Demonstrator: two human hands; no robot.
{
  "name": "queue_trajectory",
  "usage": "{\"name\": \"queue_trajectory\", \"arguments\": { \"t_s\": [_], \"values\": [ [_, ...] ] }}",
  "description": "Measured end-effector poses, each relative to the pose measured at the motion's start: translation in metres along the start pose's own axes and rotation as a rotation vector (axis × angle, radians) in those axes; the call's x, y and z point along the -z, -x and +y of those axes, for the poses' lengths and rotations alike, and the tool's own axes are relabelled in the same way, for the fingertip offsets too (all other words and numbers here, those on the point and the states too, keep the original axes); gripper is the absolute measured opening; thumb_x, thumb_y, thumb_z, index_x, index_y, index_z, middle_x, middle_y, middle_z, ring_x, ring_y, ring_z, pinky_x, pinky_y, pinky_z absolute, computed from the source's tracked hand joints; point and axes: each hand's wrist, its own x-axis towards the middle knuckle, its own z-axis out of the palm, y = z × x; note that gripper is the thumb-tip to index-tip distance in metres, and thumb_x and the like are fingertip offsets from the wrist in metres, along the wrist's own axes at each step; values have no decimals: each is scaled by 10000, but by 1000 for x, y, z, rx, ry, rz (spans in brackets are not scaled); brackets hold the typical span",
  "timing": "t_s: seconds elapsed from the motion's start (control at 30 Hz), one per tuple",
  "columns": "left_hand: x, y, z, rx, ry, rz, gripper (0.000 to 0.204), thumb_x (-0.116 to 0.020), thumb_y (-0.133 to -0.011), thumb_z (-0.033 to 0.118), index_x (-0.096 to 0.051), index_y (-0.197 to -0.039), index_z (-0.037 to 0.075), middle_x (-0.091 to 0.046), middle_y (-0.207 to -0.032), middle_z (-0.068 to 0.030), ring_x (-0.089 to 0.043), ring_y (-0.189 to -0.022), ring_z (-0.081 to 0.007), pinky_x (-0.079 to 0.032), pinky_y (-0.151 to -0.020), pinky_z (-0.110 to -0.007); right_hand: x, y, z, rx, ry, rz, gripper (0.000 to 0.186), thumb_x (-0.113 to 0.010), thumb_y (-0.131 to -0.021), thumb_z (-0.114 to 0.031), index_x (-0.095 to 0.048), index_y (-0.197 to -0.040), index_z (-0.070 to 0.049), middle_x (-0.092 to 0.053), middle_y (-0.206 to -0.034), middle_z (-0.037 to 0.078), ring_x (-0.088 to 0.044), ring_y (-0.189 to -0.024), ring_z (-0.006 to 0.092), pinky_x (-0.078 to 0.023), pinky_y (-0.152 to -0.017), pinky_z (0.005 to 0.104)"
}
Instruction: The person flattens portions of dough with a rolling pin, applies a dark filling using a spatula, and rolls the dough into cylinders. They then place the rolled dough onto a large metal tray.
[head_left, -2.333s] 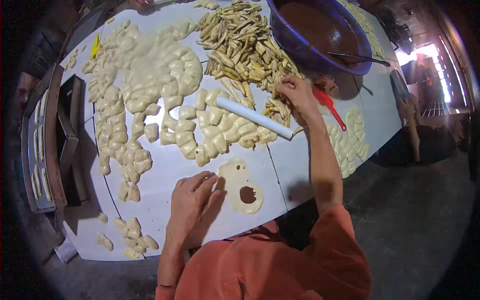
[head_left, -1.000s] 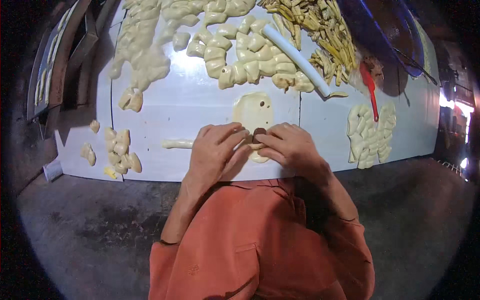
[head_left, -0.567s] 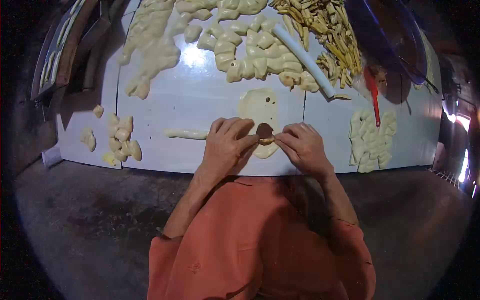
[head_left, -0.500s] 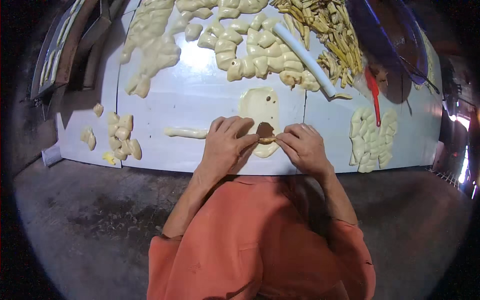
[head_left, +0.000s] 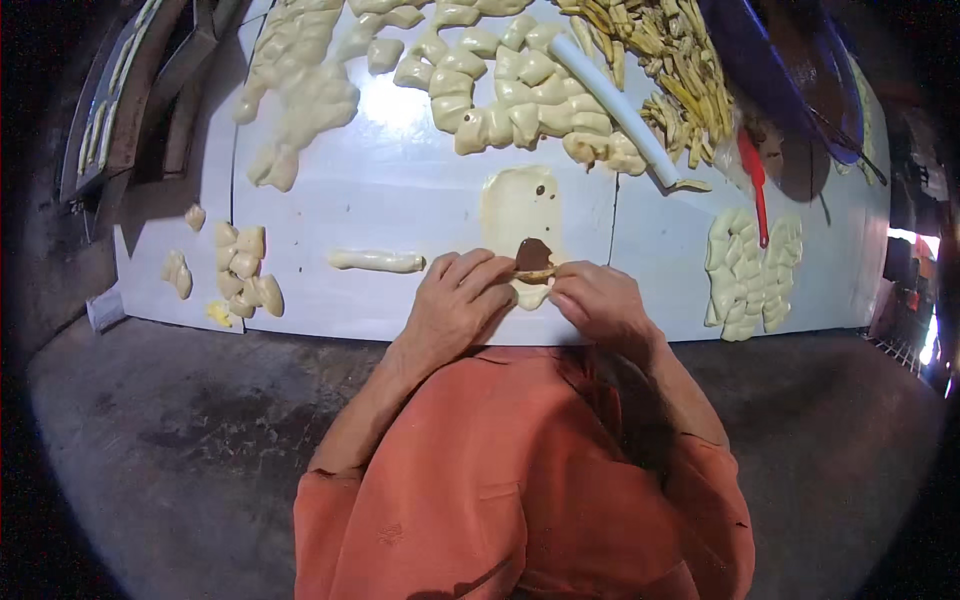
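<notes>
Here, our strip [head_left: 535,275] lies crosswise on the dough [head_left: 505,200], at the near edge of the brown paste [head_left: 533,254], its long axis running between our left hand [head_left: 458,303] and right hand [head_left: 606,304]; each pinches one end, neither clearly nearer.

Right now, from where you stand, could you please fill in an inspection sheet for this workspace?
Surface: white table, with dark seams and a few specks.
Job's things: flattened dough sheet with a brown patch; a strip lies across the patch's near edge; dough roll to the left.
Clutter: white rod between dough pieces and strip pile; red tool; blue bowl.
Hands: left hand and right hand grip the strip's two ends.
Cables: nothing seen.
Surroundings: dark floor; bright gaps at the far right.
</notes>
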Motion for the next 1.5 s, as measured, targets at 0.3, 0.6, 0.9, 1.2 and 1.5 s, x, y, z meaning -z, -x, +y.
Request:
{"name": "queue_trajectory", "arguments": {
  "t_s": [0.3,0.6,0.9,1.2,1.5],
  "values": [
    [15,-20,10,436,-64,94,141,-732,-848,104,-715,-988,96,-616,-1349,-120,-535,-1284,-353,-376,-1056,-507,10,-25,-12,-492,-302,198,121,-649,-963,-118,-677,-1064,-57,-693,-963,94,-677,-766,218,-540,-695,340],
    [26,-13,4,254,-49,-16,366,-777,-761,146,-709,-1120,181,-578,-1398,-67,-515,-1310,-316,-360,-1071,-533,29,-22,-8,-335,-148,-3,351,-690,-937,-213,-665,-1287,-224,-648,-1173,74,-697,-964,271,-585,-770,406],
    [25,-30,-7,151,-31,-68,184,-781,-850,221,-736,-972,91,-621,-1311,-81,-515,-1294,-311,-383,-1032,-498,27,-35,2,-116,-29,-130,192,-683,-978,-264,-676,-1034,-81,-650,-1023,96,-677,-834,295,-542,-697,408],
    [19,-32,0,301,44,52,162,-744,-863,182,-723,-1013,126,-630,-1262,-84,-541,-1254,-314,-401,-998,-505,24,-40,1,-103,33,90,181,-684,-968,-280,-663,-1047,-118,-610,-933,65,-664,-774,258,-534,-609,396],
    [33,-41,-10,163,35,-137,223,-784,-826,221,-735,-1012,110,-615,-1254,-84,-535,-1273,-298,-391,-1029,-493,23,-45,7,-131,-47,-28,149,-668,-977,-258,-669,-1000,-111,-617,-930,57,-666,-785,273,-536,-625,395]
  ]
}}
